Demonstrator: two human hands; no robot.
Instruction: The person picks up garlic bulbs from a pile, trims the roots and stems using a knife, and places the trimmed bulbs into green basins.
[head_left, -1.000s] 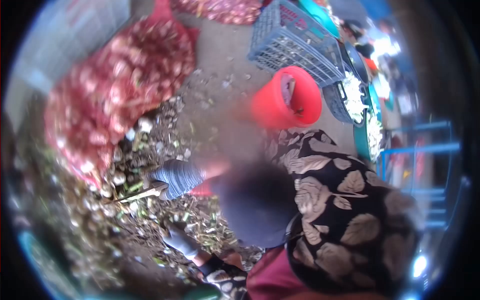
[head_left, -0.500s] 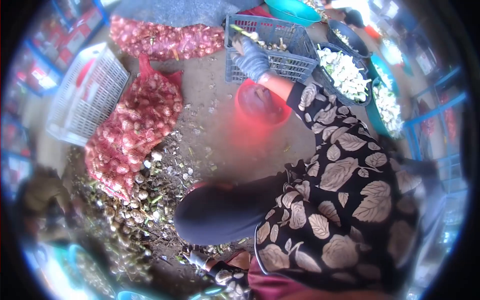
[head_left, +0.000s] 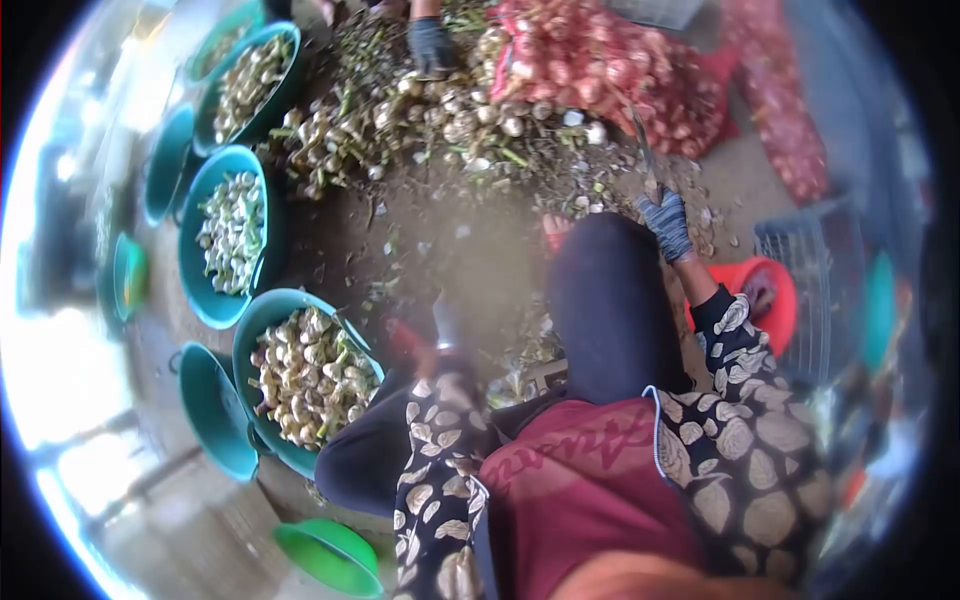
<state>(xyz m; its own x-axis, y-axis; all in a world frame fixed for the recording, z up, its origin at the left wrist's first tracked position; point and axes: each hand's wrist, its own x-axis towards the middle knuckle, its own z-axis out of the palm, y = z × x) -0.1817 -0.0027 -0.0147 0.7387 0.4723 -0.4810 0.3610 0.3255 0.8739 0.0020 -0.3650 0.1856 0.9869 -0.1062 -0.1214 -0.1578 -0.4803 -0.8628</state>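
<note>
My right hand [head_left: 665, 225], in a grey striped glove, is beside my raised knee. Its fingers are closed round the lower end of a long, thin knife [head_left: 646, 150], whose blade points away from me toward the red net sack [head_left: 630, 75] of garlic. My left hand [head_left: 443, 322] is in front of my other leg, smeared by motion. A pale glove shows on it, but its fingers and anything in them cannot be made out. Garlic bulbs with stalks [head_left: 465, 115] lie heaped on the ground ahead, among dirt and trimmings.
At my left stand a teal tub of whole garlic [head_left: 240, 340], a teal tub of white trimmed garlic [head_left: 187, 270] and other tubs. A red bucket [head_left: 783, 310] and a grey crate [head_left: 815, 250] stand right. Another person's gloved hand [head_left: 430, 48] touches the far heap.
The view has swung left, bringing the tubs and heap forward. My right hand has left the crate, where it held stalked garlic, and now holds a knife near my knee.
</note>
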